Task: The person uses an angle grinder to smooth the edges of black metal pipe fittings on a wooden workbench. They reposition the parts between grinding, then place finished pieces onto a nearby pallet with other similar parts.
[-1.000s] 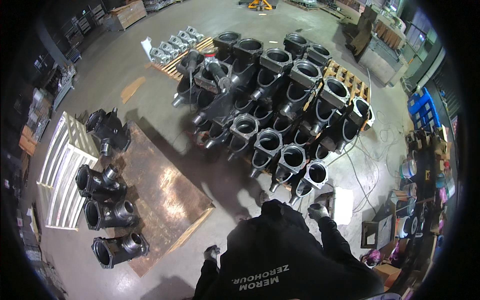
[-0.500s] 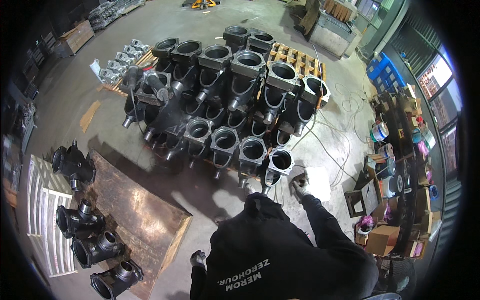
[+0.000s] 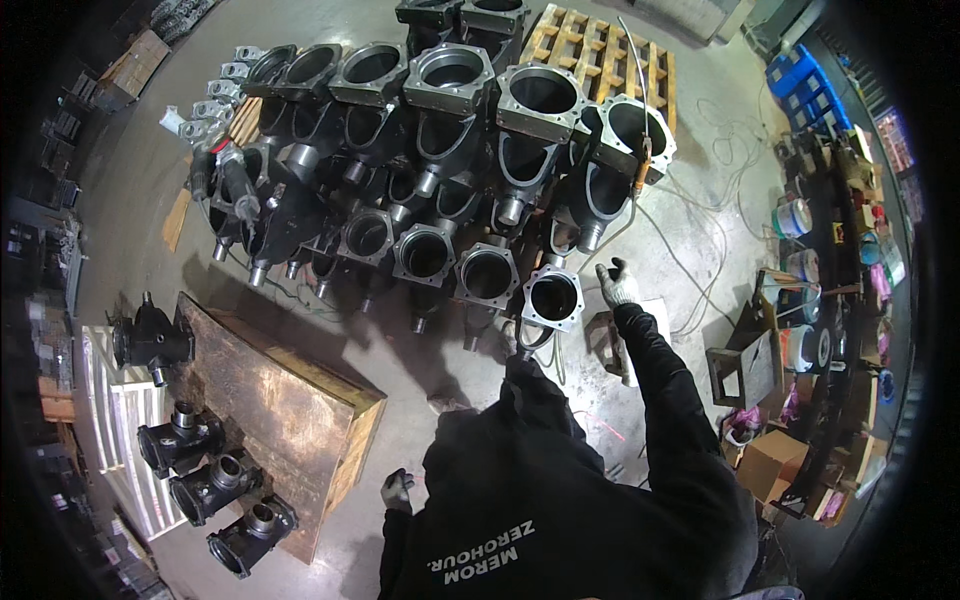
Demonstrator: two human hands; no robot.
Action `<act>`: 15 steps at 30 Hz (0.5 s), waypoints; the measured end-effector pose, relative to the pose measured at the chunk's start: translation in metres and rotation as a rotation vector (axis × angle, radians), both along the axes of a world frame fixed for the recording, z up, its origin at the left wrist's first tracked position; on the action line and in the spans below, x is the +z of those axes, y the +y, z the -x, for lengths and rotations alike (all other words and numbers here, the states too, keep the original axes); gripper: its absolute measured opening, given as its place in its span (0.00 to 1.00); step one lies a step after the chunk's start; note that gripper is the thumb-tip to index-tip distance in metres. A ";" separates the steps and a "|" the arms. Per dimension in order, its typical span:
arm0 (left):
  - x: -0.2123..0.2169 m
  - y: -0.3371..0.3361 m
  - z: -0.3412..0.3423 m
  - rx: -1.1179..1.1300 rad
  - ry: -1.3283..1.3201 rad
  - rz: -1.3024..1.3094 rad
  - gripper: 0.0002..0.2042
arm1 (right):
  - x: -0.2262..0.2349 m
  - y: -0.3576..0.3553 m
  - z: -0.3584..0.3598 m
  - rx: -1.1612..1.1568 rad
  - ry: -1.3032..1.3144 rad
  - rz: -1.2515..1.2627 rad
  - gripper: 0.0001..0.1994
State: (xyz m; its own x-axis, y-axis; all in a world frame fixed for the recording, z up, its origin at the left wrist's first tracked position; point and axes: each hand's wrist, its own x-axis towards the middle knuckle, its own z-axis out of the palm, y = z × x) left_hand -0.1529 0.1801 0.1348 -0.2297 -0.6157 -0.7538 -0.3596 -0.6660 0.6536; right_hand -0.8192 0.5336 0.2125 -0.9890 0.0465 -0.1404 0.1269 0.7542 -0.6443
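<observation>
My right hand (image 3: 619, 284), in a pale glove, reaches forward with its fingers apart and nothing in it. Just left of it stands the nearest black cast-metal body (image 3: 553, 299), with a bare machined flange round its bore. My left hand (image 3: 397, 490), gloved too, hangs low beside my body, loosely bent with its thumb apart; I see nothing in it. Ahead of the right hand, a thin metal lance with an orange-brown grip (image 3: 642, 178) leans against a larger flanged casting (image 3: 636, 128).
Several more black castings (image 3: 487, 275) stand in rows ahead. Dark power tools (image 3: 237, 185) rest at their left end. A wooden board (image 3: 270, 400) and pipe-like castings (image 3: 262, 520) lie left. Cables (image 3: 700, 235) trail across the floor; a cluttered shelf (image 3: 815, 330) stands right.
My right hand has moved forward from above the white sheet and opened its fingers. The view has come closer to the castings. My left hand stays low at my side.
</observation>
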 end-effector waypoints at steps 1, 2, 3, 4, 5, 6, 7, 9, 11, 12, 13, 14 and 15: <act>0.015 0.012 0.016 -0.042 -0.034 0.044 0.12 | -0.007 0.000 0.010 0.007 -0.059 -0.055 0.32; 0.029 0.021 0.032 -0.020 -0.007 0.015 0.12 | -0.019 0.001 0.015 0.023 -0.095 -0.088 0.32; 0.044 0.031 0.048 -0.058 0.030 0.028 0.11 | -0.033 0.001 0.014 0.042 -0.149 -0.119 0.31; 0.054 0.039 0.067 -0.080 -0.017 0.016 0.11 | -0.049 0.002 0.015 0.059 -0.191 -0.152 0.31; 0.061 0.045 0.086 -0.126 -0.063 0.042 0.11 | -0.062 0.005 0.015 0.058 -0.252 -0.205 0.31; 0.069 0.052 0.101 -0.162 -0.154 0.054 0.11 | -0.074 0.012 0.008 0.081 -0.293 -0.184 0.31; 0.077 0.059 0.111 -0.216 -0.151 0.078 0.11 | -0.084 0.017 -0.001 0.125 -0.308 -0.182 0.30; 0.084 0.071 0.125 -0.224 -0.126 0.084 0.12 | -0.096 0.027 -0.019 0.182 -0.375 -0.211 0.29; 0.084 0.079 0.125 -0.219 -0.069 0.087 0.12 | -0.100 0.039 -0.041 0.213 -0.383 -0.164 0.30; 0.079 0.082 0.122 -0.211 -0.012 0.091 0.13 | -0.100 0.045 -0.050 0.221 -0.393 -0.167 0.30; 0.075 0.085 0.113 -0.202 0.039 0.079 0.13 | -0.102 0.049 -0.061 0.222 -0.405 -0.199 0.30; 0.067 0.086 0.104 -0.162 0.121 0.057 0.15 | -0.104 0.052 -0.070 0.195 -0.426 -0.251 0.30; 0.058 0.085 0.093 -0.123 0.202 0.023 0.16 | -0.105 0.056 -0.080 0.187 -0.440 -0.233 0.30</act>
State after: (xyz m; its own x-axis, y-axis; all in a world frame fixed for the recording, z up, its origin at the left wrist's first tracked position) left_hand -0.2459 0.2654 0.1926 -0.4488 -0.5899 -0.6712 -0.2973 -0.6098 0.7347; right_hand -0.7392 0.5891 0.1078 -0.8335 -0.0457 -0.5506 0.1971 0.9064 -0.3736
